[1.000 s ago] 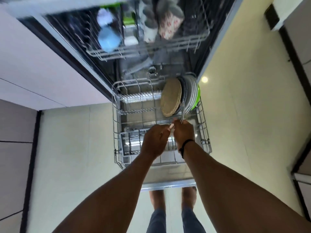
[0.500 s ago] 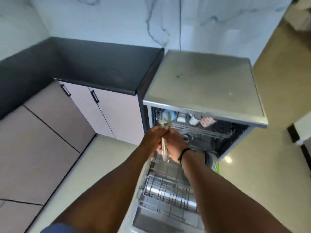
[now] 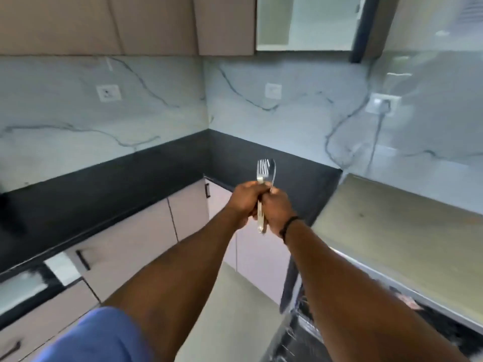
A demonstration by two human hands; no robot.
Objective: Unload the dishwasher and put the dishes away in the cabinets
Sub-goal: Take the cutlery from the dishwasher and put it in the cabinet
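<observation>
Two hands, my left hand (image 3: 245, 198) and right hand (image 3: 278, 209), both gripping cutlery: one fork (image 3: 262, 169), one spoon (image 3: 271, 168) behind it; can't tell if more. One black wristband (image 3: 288, 226). Three wall sockets (image 3: 108, 92) on the backsplash. Four black cabinet handles (image 3: 83, 259) visible. One dishwasher (image 3: 392, 231).

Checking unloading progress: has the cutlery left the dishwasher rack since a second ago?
Yes. The cutlery, gripped by both hands, rose from the rack to above the dishwasher.

Upright silver fork (image 3: 262, 170) and spoon (image 3: 272, 169), handles gripped together.
</observation>
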